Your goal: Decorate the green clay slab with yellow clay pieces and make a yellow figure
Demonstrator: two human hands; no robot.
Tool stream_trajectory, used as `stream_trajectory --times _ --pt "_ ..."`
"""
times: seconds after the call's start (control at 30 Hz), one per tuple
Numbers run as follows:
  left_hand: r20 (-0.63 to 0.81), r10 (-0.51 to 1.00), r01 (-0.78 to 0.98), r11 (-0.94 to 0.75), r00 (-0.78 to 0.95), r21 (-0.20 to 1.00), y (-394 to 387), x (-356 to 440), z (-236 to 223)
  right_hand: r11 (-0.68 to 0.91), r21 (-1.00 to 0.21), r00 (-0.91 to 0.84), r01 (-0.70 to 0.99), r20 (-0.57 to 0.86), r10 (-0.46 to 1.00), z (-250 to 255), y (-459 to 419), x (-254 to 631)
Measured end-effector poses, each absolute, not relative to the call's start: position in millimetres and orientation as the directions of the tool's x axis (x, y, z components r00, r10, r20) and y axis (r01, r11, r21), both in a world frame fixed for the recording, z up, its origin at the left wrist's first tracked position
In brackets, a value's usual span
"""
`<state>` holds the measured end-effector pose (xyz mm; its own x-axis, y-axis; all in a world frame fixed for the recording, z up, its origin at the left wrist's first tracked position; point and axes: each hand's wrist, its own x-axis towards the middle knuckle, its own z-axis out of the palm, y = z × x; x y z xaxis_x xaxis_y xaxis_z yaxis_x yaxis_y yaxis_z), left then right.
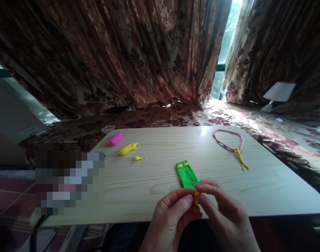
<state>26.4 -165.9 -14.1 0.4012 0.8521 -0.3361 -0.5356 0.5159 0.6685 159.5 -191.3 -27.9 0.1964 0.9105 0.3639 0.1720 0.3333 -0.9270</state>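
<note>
Between the fingertips of my left hand (172,213) and my right hand (223,206) is a small piece of yellow modelling clay (196,196). Both hands pinch it near the table's front edge. Just beyond my fingers lies a flat green clay slab (186,175), its near end partly hidden by them. Two small yellow clay bits sit at the slab's far end. Further left on the table are a pink clay lump (115,139), a larger yellow clay lump (129,148) and a small yellow clay piece with a thin tail (139,158).
A pink clay ring (228,140) with a yellow clay tie (241,159) lies at the right of the pale wooden table (154,175). At the left edge is a blurred-out object (70,182) with a dark cable. A white lamp (279,91) stands behind, by patterned curtains (138,52).
</note>
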Motion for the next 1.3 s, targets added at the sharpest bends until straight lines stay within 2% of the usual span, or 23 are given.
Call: stream_trajectory --times 0.13,0.27,0.37,0.47,0.7,0.9,0.97,1.1,1.3 --pt "-0.261 0.87 -0.568 0.475 0.418 0.672 -185.7 21.8 -4.8 0.411 -0.875 0.113 0.255 0.449 0.886 -18.6 -211.0 154.1" --pt "-0.246 0.874 -0.602 0.47 0.419 0.645 -201.0 18.0 -4.3 0.454 -0.839 0.011 0.3 0.479 0.878 -14.4 -226.5 147.8" --pt "-0.238 0.883 -0.587 0.451 0.406 0.672 -208.3 14.6 -5.4 0.451 -0.854 0.06 0.261 0.48 0.875 -14.3 -230.5 143.6" --pt "-0.245 0.893 -0.597 0.437 0.378 0.672 -210.8 10.7 -4.1 0.464 -0.851 0.073 0.246 0.494 0.867 -11.6 -230.7 141.4" --pt "-0.325 0.864 -0.623 0.502 0.383 0.6 -205.6 5.6 -3.6 0.476 -0.831 -0.053 0.286 0.482 0.874 -7.2 -229.4 143.8" --pt "-0.225 0.895 -0.555 0.42 0.385 0.718 -207.8 14.4 -11.0 0.418 -0.857 0.041 0.3 0.45 0.892 -12.9 -223.3 144.5" --pt "-0.22 0.89 -0.553 0.425 0.4 0.717 -209.2 16.4 -12.2 0.422 -0.842 0.046 0.335 0.462 0.886 -13.2 -224.9 145.8" --pt "-0.241 0.877 -0.574 0.459 0.416 0.678 -210.1 16.3 -10.6 0.458 -0.807 -0.059 0.373 0.472 0.88 -12.0 -229.7 147.8" --pt "-0.21 0.903 -0.55 0.399 0.375 0.734 -210.5 15.9 -5.6 0.449 -0.81 -0.028 0.378 0.475 0.88 -10.1 -225.2 147.2"
